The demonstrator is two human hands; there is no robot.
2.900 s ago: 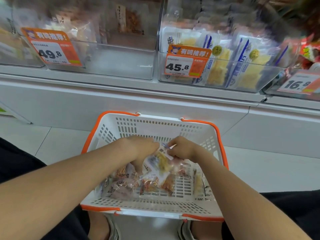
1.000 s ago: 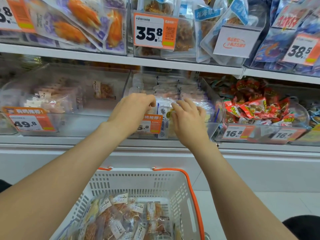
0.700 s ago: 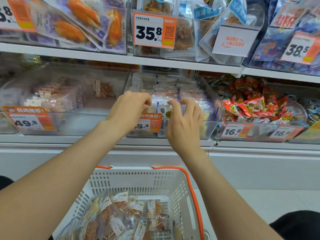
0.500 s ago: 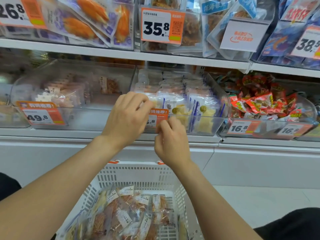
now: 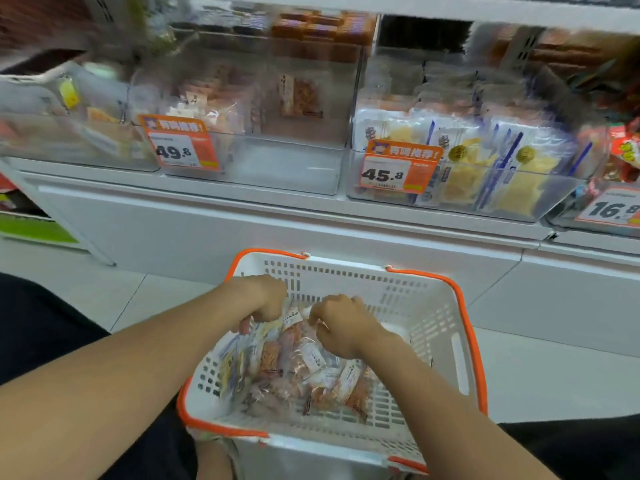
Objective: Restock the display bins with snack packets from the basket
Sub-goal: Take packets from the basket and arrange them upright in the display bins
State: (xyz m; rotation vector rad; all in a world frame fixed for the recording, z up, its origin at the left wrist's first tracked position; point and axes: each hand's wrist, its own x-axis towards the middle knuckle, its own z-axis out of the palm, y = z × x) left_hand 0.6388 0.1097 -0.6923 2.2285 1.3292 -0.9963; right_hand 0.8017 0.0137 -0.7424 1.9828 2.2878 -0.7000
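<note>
The person is reaching both hands into the white, orange-rimmed basket (image 5: pixel 450 341), which is sitting low in front of the shelf. The left hand (image 5: pixel 259 299) is curling its fingers down round the top of the heaped snack packets (image 5: pixel 304 368), and the right hand (image 5: pixel 343 327), just beside it, is pinching a packet's edge. Above, the clear display bin (image 5: pixel 287 168) tagged 49.8 is standing part-filled beside the fuller 45.8 bin (image 5: pixel 554 188).
</note>
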